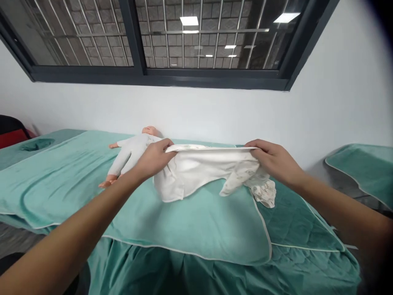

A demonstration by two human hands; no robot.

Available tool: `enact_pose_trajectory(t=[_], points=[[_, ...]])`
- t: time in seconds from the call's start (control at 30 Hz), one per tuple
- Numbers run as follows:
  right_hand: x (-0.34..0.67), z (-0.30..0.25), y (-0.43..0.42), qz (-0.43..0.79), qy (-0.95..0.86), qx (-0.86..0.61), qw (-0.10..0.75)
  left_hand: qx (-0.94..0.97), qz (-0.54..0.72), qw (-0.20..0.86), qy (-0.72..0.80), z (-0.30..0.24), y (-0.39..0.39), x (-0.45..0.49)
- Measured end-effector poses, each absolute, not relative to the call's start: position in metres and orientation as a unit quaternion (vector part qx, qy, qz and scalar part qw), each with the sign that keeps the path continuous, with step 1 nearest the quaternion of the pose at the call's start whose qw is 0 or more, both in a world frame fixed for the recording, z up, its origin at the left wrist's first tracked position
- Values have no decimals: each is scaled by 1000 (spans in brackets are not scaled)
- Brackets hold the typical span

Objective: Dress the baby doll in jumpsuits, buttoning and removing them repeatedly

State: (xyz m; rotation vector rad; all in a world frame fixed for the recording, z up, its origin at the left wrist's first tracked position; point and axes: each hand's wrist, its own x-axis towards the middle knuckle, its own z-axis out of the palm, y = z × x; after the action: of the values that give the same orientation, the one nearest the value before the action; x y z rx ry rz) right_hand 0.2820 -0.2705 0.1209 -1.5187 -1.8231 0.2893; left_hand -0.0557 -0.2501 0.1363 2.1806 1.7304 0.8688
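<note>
A small white baby garment (208, 164) with a faint print hangs stretched between my two hands above the green cover. My left hand (157, 157) pinches one end of its upper edge. At the opposite end, my right hand (273, 159) grips the same edge, so the top is pulled straight while the lower part droops in folds. Behind and left of my left hand, a baby doll (132, 153) in a white suit lies on its back, its head toward the wall. Below my right hand sits a crumpled printed cloth (265, 193).
A light green cover (184, 229) lies over a darker green quilted bed (301, 223). Against the white wall (196, 108) is a dark-framed barred window (211, 78). Another green-covered surface (368, 168) stands at right, and a red and black item (12, 137) at far left.
</note>
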Motion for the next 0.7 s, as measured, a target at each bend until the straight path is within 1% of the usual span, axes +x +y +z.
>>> enact_pose_trajectory(t=[0.1, 0.17, 0.27, 0.33, 0.4, 0.43, 0.47, 0.5, 0.57, 0.6, 0.63, 0.7], points=[[288, 111, -261, 164, -684, -601, 379, 746, 211, 165, 610, 132, -243, -70], [289, 99, -246, 188, -682, -613, 352, 746, 158, 153, 629, 125, -227, -76], [283, 72, -215, 174, -693, -634, 295, 743, 85, 71, 660, 104, -194, -77], [270, 48, -193, 121, -697, -652, 273, 738, 57, 3, 672, 83, -176, -69], [247, 23, -179, 45, -712, -639, 286, 739, 68, -83, 665, 57, -167, -53], [231, 11, -176, 13, -728, -613, 307, 744, 87, -126, 650, 42, -167, -43], [212, -2, -175, -2, -741, -583, 332, 754, 110, -146, 631, 27, -167, -32], [193, -15, -177, 10, -753, -551, 360, 769, 131, -133, 611, 12, -169, -22], [155, -41, -184, 77, -760, -513, 391, 801, 151, -31, 578, -17, -171, -6], [139, -53, -187, 105, -746, -526, 395, 808, 149, 18, 569, -30, -171, -2], [127, -63, -188, 112, -725, -558, 388, 808, 146, 40, 569, -42, -169, 0], [117, -80, -187, 100, -687, -637, 334, 797, 156, 46, 582, -61, -163, -2]])
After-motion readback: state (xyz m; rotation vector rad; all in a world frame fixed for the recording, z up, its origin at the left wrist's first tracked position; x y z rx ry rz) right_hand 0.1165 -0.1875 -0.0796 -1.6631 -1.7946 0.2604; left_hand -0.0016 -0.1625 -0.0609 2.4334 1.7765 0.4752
